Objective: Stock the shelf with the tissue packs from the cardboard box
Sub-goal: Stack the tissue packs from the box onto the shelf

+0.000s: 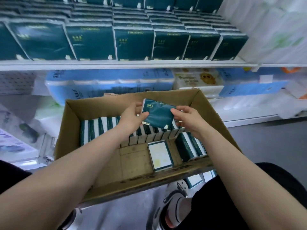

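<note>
- Shelf (126,63): front rows of packs appear full.
- Box (214,113): roughly half emptied; many packs (103,128) remain.
- Left hand (132,116) and right hand (187,117) both grip one pack (157,115) above it.

You have one cardboard box (71,130) before you and two hands over it, a left hand (131,117) and a right hand (187,118), with one tissue pack (157,113) between them. One flat pack (160,155) lies on the box floor. The standing packs (96,128) blur together, perhaps fifteen. On the shelf (132,63) you see seven front-row packs (134,44).
</note>
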Motion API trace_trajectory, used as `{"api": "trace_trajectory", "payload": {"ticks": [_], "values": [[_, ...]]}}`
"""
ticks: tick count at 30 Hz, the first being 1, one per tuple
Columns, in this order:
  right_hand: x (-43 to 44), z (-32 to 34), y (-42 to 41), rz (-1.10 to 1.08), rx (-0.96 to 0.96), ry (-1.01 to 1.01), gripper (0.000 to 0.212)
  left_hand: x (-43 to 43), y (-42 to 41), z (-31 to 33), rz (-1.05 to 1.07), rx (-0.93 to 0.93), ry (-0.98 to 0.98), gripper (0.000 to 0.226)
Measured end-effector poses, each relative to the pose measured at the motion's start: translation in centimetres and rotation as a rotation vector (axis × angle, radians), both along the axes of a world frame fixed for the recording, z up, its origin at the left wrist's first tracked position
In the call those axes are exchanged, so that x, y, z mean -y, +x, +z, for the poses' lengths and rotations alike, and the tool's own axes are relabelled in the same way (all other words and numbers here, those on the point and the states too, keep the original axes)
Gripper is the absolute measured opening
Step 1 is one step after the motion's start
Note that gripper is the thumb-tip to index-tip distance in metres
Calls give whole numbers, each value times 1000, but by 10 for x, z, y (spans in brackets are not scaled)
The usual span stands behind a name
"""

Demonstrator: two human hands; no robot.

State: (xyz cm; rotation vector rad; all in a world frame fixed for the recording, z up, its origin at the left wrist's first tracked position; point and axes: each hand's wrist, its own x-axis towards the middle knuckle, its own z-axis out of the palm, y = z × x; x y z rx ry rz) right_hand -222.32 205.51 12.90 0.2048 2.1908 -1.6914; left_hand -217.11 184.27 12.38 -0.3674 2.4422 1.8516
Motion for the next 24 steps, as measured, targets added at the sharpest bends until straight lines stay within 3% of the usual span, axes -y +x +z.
{"api": "trace_trajectory", "payload": {"ticks": [8, 15, 21, 24], "values": [[-8, 41, -17, -40, -189, -109, 30, -8, -18, 51, -62, -74, 135, 31], [-21, 115, -55, -82, -412, -133, 14, -16, -57, 118, -108, -295, 14, 37], [-28, 177, -105, -118, -562, -101, 32, -25, -107, 175, -73, -428, 8, 31], [-27, 199, -134, -124, -593, -94, 23, -27, -138, 193, -32, -494, -59, 33]]}}
